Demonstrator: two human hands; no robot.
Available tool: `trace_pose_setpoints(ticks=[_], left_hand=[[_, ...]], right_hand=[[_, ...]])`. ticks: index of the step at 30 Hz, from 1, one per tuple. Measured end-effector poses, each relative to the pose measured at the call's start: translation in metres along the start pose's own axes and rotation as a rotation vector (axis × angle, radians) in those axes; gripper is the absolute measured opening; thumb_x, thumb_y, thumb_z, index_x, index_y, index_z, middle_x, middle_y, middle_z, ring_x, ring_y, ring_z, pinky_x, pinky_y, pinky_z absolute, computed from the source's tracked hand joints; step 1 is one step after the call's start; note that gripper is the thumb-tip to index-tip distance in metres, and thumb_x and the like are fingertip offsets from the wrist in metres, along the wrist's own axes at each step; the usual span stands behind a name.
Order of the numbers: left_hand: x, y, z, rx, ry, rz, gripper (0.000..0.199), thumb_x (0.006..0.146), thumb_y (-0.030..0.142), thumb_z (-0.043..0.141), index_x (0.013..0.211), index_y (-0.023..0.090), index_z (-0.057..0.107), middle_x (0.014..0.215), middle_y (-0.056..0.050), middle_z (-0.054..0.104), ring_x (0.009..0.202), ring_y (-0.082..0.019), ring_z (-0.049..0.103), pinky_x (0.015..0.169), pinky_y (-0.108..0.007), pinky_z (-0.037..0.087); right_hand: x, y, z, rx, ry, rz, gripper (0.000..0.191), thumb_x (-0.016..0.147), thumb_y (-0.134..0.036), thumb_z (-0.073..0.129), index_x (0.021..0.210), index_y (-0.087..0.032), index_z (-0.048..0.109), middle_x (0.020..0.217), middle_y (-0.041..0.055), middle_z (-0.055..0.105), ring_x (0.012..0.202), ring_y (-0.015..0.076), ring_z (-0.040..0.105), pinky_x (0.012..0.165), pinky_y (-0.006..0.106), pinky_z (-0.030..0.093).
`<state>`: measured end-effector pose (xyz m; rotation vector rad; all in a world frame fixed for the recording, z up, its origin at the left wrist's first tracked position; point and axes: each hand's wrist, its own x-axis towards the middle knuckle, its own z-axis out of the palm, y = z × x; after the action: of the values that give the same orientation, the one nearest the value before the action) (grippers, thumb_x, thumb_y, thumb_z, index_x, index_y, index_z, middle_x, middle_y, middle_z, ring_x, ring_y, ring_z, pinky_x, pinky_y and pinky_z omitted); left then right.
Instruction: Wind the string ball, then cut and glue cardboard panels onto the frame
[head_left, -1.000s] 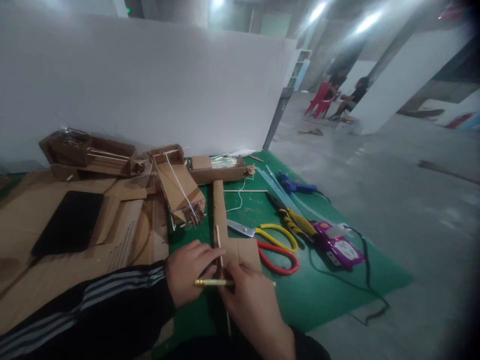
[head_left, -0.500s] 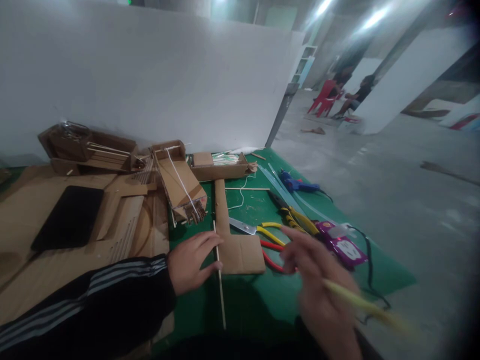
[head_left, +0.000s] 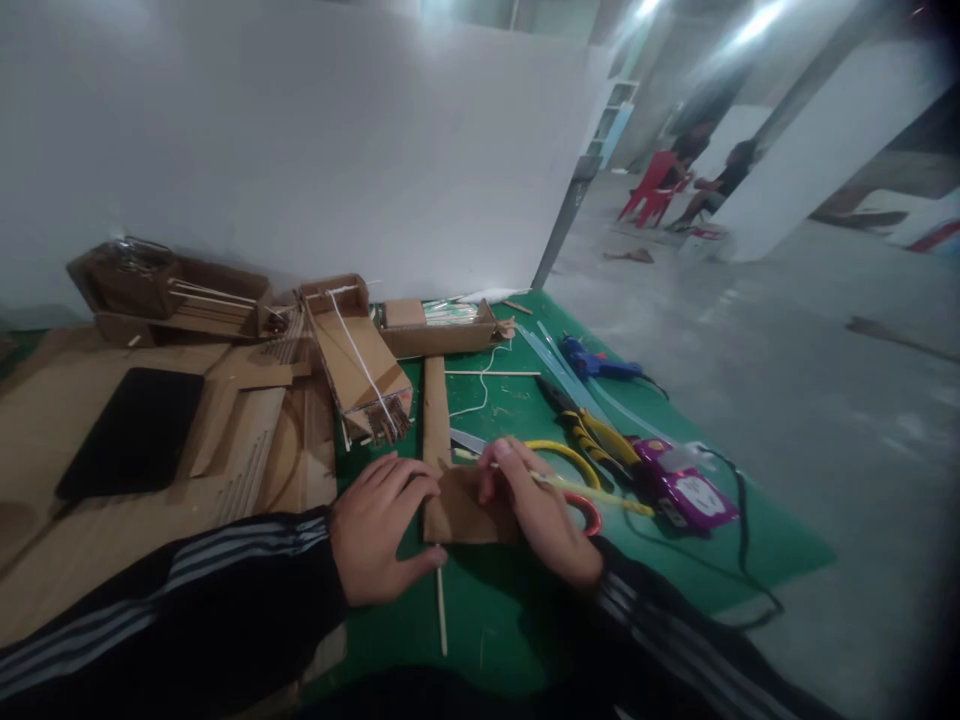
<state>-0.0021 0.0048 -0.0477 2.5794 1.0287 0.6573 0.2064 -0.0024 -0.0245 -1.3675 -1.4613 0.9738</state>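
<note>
My left hand (head_left: 384, 528) rests with its fingers apart at the left edge of a T-shaped cardboard piece (head_left: 457, 510). A thin wooden stick (head_left: 442, 620) sticks out below its thumb; the cardboard or the hand hides the rest. My right hand (head_left: 536, 510) is closed around a yellow pencil (head_left: 600, 492), whose front end points left over the cardboard. Partly behind that hand lie scissors (head_left: 574, 455) with yellow and red handles.
Pliers (head_left: 600, 440), a purple device (head_left: 686, 490) and a blue glue gun (head_left: 600, 362) lie to the right. Cardboard boxes (head_left: 360, 365) stand along the back. A black tablet (head_left: 131, 432) lies on cardboard sheets at the left. Two people sit far off.
My right hand has moved left and down onto the cardboard with the pencil, whose front end now points left. My left hand has barely moved.
</note>
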Motion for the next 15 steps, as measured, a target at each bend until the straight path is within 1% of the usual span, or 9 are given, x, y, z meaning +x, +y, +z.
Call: trace_pose_setpoints(ticks=[1, 3, 5, 7, 9, 10, 12, 14, 15], left_hand=[[-0.002, 0.0, 0.0, 0.01, 0.011, 0.0, 0.044, 0.076, 0.045, 0.069, 0.109, 0.02, 0.055, 0.118, -0.011, 0.061, 0.113, -0.031, 0.057, 0.11, -0.054, 0.035], [-0.006, -0.001, -0.001, 0.022, 0.02, -0.011, 0.046, 0.075, 0.046, 0.07, 0.11, 0.02, 0.054, 0.121, -0.011, 0.061, 0.115, -0.031, 0.057, 0.111, -0.053, 0.033], [-0.009, -0.003, 0.0, 0.02, 0.017, -0.031, 0.049, 0.076, 0.048, 0.069, 0.112, 0.02, 0.053, 0.124, -0.012, 0.06, 0.116, -0.032, 0.056, 0.111, -0.052, 0.035], [-0.01, -0.002, 0.0, 0.009, 0.014, -0.041, 0.048, 0.076, 0.047, 0.069, 0.112, 0.02, 0.053, 0.124, -0.012, 0.06, 0.117, -0.031, 0.056, 0.112, -0.051, 0.035], [-0.01, 0.001, 0.001, 0.0, 0.017, -0.041, 0.044, 0.076, 0.042, 0.069, 0.111, 0.02, 0.054, 0.125, -0.012, 0.06, 0.119, -0.03, 0.056, 0.113, -0.05, 0.034], [-0.009, 0.003, 0.001, 0.001, 0.022, -0.042, 0.043, 0.075, 0.038, 0.069, 0.111, 0.02, 0.054, 0.126, -0.011, 0.059, 0.12, -0.03, 0.055, 0.113, -0.049, 0.033], [-0.009, 0.008, 0.001, 0.002, 0.03, -0.048, 0.043, 0.071, 0.029, 0.068, 0.111, 0.02, 0.055, 0.128, -0.01, 0.059, 0.122, -0.029, 0.053, 0.115, -0.049, 0.031], [-0.008, 0.011, 0.001, -0.004, 0.032, -0.061, 0.045, 0.068, 0.023, 0.065, 0.112, 0.021, 0.056, 0.128, -0.01, 0.06, 0.123, -0.029, 0.052, 0.115, -0.05, 0.029], [-0.008, 0.013, 0.0, -0.008, 0.03, -0.065, 0.046, 0.066, 0.022, 0.064, 0.112, 0.021, 0.057, 0.128, -0.009, 0.06, 0.124, -0.03, 0.051, 0.115, -0.05, 0.029]], right_hand=[[0.001, 0.002, 0.003, 0.017, -0.025, -0.002, 0.04, 0.099, -0.048, 0.038, 0.079, -0.02, 0.058, 0.059, -0.0023, 0.057, 0.058, 0.014, 0.055, 0.059, 0.024, 0.043], [0.004, 0.007, 0.01, 0.042, -0.045, -0.013, 0.039, 0.099, -0.048, 0.039, 0.082, -0.019, 0.058, 0.057, -0.003, 0.056, 0.057, 0.0136, 0.055, 0.057, 0.024, 0.043], [0.008, 0.011, 0.016, 0.061, -0.032, -0.017, 0.038, 0.101, -0.048, 0.034, 0.088, -0.02, 0.056, 0.059, -0.0037, 0.055, 0.053, 0.0128, 0.056, 0.053, 0.023, 0.043], [0.01, 0.014, 0.019, 0.06, -0.01, -0.026, 0.04, 0.102, -0.048, 0.028, 0.095, -0.02, 0.055, 0.066, -0.0032, 0.057, 0.048, 0.0115, 0.056, 0.047, 0.023, 0.042], [0.01, 0.015, 0.017, 0.02, 0.013, -0.058, 0.039, 0.103, -0.046, 0.027, 0.096, -0.02, 0.055, 0.071, -0.0021, 0.058, 0.048, 0.011, 0.056, 0.048, 0.024, 0.043], [0.009, 0.015, 0.015, -0.007, 0.016, -0.079, 0.036, 0.102, -0.044, 0.031, 0.095, -0.02, 0.057, 0.072, -0.0015, 0.059, 0.051, 0.0117, 0.057, 0.051, 0.024, 0.044], [0.005, 0.013, 0.008, -0.142, -0.002, -0.172, 0.027, 0.1, -0.038, 0.04, 0.094, -0.02, 0.059, 0.075, 0.0008, 0.062, 0.063, 0.0149, 0.06, 0.061, 0.027, 0.047], [0.001, 0.013, -0.001, -0.317, -0.031, -0.293, 0.018, 0.096, -0.029, 0.046, 0.097, -0.02, 0.061, 0.085, 0.0052, 0.066, 0.08, 0.0202, 0.061, 0.075, 0.033, 0.049], [0.0, 0.014, -0.006, -0.403, -0.045, -0.342, 0.016, 0.094, -0.025, 0.048, 0.1, -0.02, 0.062, 0.094, 0.0077, 0.068, 0.089, 0.0234, 0.061, 0.081, 0.038, 0.047]])
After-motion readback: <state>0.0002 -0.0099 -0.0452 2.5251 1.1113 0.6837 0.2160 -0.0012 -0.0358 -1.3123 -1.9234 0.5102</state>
